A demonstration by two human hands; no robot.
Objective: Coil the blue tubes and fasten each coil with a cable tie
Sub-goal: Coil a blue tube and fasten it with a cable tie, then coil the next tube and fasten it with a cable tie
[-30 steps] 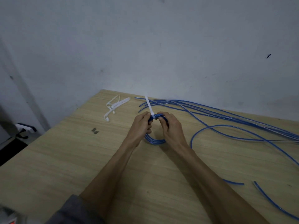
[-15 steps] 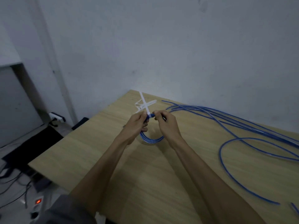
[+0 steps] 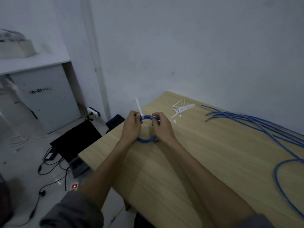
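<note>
A small coil of blue tube (image 3: 146, 139) is held upright over the wooden table (image 3: 205, 170) near its left edge. My left hand (image 3: 132, 127) grips the coil's left side, where a white cable tie (image 3: 139, 108) wraps the coil and its tail sticks up. My right hand (image 3: 162, 127) grips the coil's right side with curled fingers. Several loose blue tubes (image 3: 256, 125) lie stretched across the table's right part.
A small heap of white cable ties (image 3: 180, 111) lies on the table near the wall. Left of the table, on the floor, are a black laptop (image 3: 74, 142), cables and a power strip with a red light (image 3: 74, 186). A grey cabinet (image 3: 47, 97) stands beyond.
Both hands have carried the coil toward the table's left edge, and my head has turned left, so the floor and cabinet show. The tie's tail still points up.
</note>
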